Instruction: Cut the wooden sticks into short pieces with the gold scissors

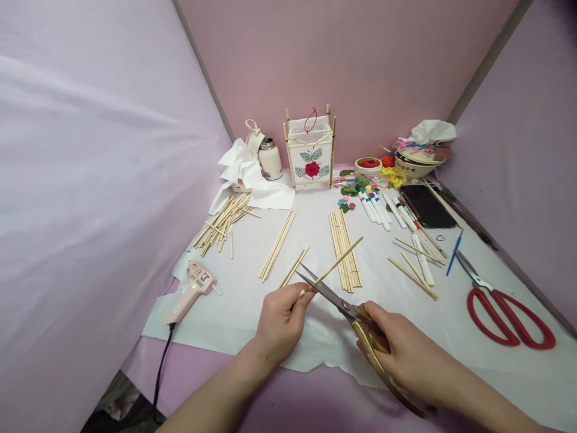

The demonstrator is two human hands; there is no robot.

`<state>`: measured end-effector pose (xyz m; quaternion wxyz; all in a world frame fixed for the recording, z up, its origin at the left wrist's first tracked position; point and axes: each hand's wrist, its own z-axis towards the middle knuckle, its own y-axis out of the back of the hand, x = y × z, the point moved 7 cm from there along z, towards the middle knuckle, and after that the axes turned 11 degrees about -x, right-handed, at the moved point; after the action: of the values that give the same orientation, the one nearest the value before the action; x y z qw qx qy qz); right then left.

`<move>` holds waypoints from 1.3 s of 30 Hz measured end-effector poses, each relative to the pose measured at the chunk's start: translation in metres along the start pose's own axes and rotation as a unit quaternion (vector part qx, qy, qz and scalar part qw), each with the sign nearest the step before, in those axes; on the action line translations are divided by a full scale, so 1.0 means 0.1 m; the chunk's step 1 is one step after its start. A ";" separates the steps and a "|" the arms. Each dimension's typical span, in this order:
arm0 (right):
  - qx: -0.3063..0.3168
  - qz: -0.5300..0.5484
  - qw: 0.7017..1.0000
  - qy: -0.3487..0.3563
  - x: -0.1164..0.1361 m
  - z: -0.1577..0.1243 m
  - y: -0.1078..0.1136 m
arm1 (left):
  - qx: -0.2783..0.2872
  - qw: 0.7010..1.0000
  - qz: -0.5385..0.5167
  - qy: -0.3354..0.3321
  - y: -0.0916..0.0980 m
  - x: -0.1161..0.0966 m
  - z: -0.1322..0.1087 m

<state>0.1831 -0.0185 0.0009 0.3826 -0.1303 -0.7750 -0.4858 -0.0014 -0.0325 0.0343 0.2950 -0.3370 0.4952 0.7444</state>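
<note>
My left hand (282, 328) pinches the near end of a thin bamboo stick (338, 260), which slants up and away to the right. My right hand (408, 349) grips a pair of gold-handled scissors (331, 293). Their open steel blades straddle the stick close to my left fingers. Just behind the blades lies a bundle of cut bamboo sticks (345, 252) on the white paper sheet (216, 322). The stick crosses above this bundle, and neither hand touches it.
A paper lantern with a red rose (311, 147) stands at the back. Loose bamboo sticks (223, 225), a pink glue gun (192, 290), markers (374, 207), red-handled scissors (509, 319) and a dark tablet (428, 205) lie around. Pink and lilac fabric walls surround the table.
</note>
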 end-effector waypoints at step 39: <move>0.042 0.031 0.998 0.044 0.03 0.02 0.05 | 0.138 0.883 -0.357 0.273 -0.16 0.17 -0.08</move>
<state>0.1831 -0.0152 0.0054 0.4363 -0.1172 -0.7726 -0.4462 0.0023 -0.0325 0.0106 0.4374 -0.6364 0.4999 0.3922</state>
